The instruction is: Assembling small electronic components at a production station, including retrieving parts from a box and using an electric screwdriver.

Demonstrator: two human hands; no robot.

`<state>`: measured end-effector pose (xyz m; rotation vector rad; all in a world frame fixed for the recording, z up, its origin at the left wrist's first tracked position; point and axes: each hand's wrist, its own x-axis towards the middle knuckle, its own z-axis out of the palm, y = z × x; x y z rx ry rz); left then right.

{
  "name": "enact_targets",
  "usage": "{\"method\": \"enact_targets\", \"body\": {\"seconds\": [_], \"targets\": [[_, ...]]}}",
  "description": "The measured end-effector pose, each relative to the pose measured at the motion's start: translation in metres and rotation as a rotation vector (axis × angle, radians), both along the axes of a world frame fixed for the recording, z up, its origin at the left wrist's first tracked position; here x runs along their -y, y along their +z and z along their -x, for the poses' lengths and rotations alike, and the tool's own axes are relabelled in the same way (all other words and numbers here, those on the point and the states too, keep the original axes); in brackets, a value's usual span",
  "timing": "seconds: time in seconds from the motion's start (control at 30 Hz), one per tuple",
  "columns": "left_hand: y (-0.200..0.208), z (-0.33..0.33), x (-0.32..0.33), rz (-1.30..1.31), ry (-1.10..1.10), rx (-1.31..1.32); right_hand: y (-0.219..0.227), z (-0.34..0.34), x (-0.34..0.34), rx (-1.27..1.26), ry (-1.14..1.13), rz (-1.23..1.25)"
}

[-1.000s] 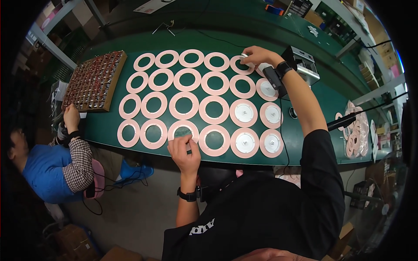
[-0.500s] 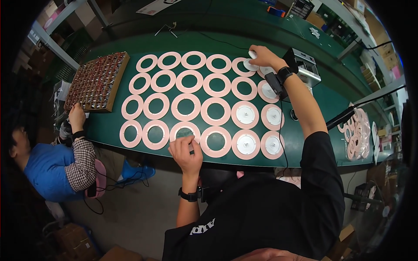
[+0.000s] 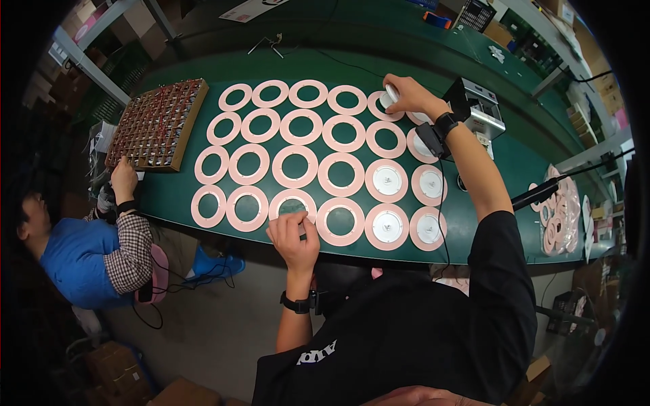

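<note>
White disc [image 3: 391, 93] is tipped up in the right hand [image 3: 411, 95], pinched by its fingers, over a far pink ring [image 3: 372, 106] on the green worktop [image 3: 166, 193]. A second ago, that hole looked mostly green; now more white shows, so it looks partly filled. The left hand [image 3: 296, 245] curls by a near ring [image 3: 275, 205]; I can't tell if it grips anything.

Grey floor [image 3: 203, 318], green workbench [image 3: 169, 195], pale metal frame [image 3: 93, 69] at left

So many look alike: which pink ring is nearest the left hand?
Nearest row, third ring from left: the left hand hides its near edge, unlike any other's.
</note>
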<state>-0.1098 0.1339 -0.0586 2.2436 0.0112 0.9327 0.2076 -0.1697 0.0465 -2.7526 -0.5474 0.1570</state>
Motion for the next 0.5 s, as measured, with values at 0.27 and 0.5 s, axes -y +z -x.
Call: {"method": "enact_targets", "body": {"seconds": [0.27,0.5], "targets": [[-0.002,-0.001,0.000,-0.006,0.008,0.002,-0.011,-0.004,-0.013,-0.043,0.132,0.020],[0.001,-0.001,0.001,-0.006,0.004,-0.003,-0.013,-0.003,-0.011,-0.027,0.154,0.025]]}}
